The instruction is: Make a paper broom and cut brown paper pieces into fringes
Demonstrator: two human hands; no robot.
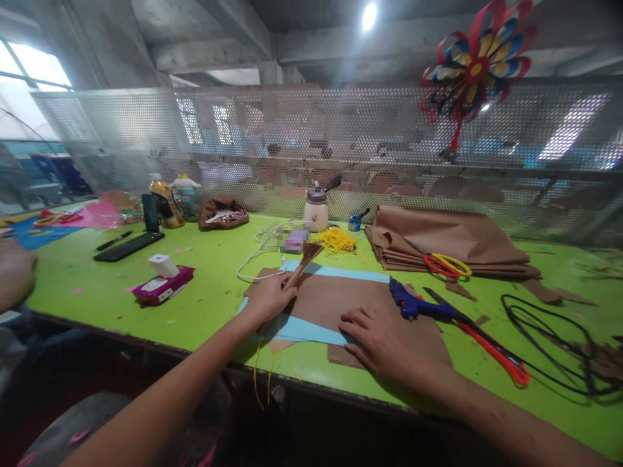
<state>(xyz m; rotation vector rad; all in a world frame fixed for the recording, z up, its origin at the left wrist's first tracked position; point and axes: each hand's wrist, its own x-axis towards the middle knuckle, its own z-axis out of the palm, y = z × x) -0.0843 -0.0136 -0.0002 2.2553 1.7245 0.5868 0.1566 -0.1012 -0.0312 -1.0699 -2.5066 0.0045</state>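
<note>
My left hand (pixel 267 299) is closed round a bundle of thin brown strips (pixel 305 261), whose loose ends fan out away from me. Yellow strands hang over the table edge below that hand. My right hand (pixel 374 338) lies with fingers spread, palm down, on a brown sheet (pixel 335 295) and the edge of a light blue sheet (pixel 309 329). Just right of it is a dark blue glue gun (pixel 421 306), with red-handled scissors (pixel 496 355) beside it.
On the green table (pixel 209 305) are a purple power strip (pixel 163 285), a phone (pixel 129 246), a yellow strand pile (pixel 335 240), a jug (pixel 316 211), folded brown material (pixel 452 237) with scissors (pixel 445 264), and a black cable (pixel 549 350). Another person's hand (pixel 14 272) shows at far left.
</note>
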